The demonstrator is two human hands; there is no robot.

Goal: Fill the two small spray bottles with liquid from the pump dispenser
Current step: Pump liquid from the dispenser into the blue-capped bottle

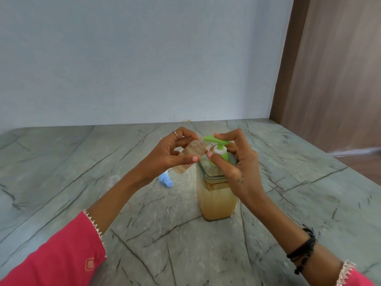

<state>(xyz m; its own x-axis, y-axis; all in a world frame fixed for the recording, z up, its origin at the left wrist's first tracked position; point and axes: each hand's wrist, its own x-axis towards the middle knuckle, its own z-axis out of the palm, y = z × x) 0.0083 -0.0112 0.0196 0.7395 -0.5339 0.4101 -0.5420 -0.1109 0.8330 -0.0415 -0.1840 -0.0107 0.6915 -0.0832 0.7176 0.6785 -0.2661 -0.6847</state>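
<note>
Left grip (165,153) holds the tilted spray bottle (188,154) at nine o'clock of the pump dispenser (216,182), right grip (233,159) pressing its green head; misaligned nozzle would spill onto the counter (61,162)

A pale blue-grey plastered wall (134,58) filled the upper left and centre of the frame, evenly lit. Down the right edge ran a brown wood-grain panel (334,69). Across the lower half stretched a grey-green stone countertop with dark veins (61,162), meeting the wall along its far edge.
</note>
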